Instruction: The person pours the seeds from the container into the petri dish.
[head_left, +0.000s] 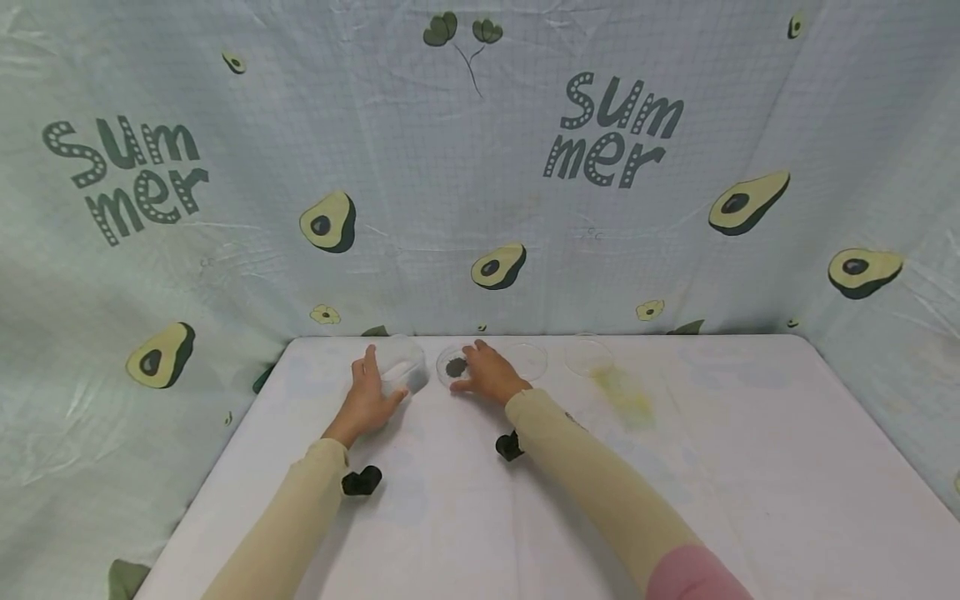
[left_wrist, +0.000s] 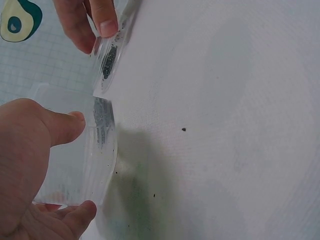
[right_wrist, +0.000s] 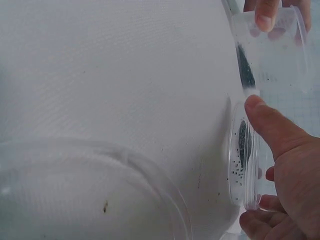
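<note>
My left hand [head_left: 365,402] grips a clear plastic tub [left_wrist: 70,170] from the side, thumb on the near wall and fingers around it. Dark granules [left_wrist: 102,120] lie in the tub at its base. Just to the right, my right hand [head_left: 491,377] holds the rim of a shallow clear dish [right_wrist: 234,172], thumb on one side and fingers on the other. A small heap of dark granules [head_left: 456,367] sits in that dish, with loose grains scattered beside it. Tub and dish stand close together near the table's back edge.
Two more shallow clear round dishes stand right of my right hand: a nearer one [head_left: 534,360] and a farther one [head_left: 588,358]. Stray dark specks [left_wrist: 183,129] dot the white table [head_left: 735,467]. A yellow-green stain [head_left: 626,396] marks it. A printed curtain [head_left: 420,167] hangs behind.
</note>
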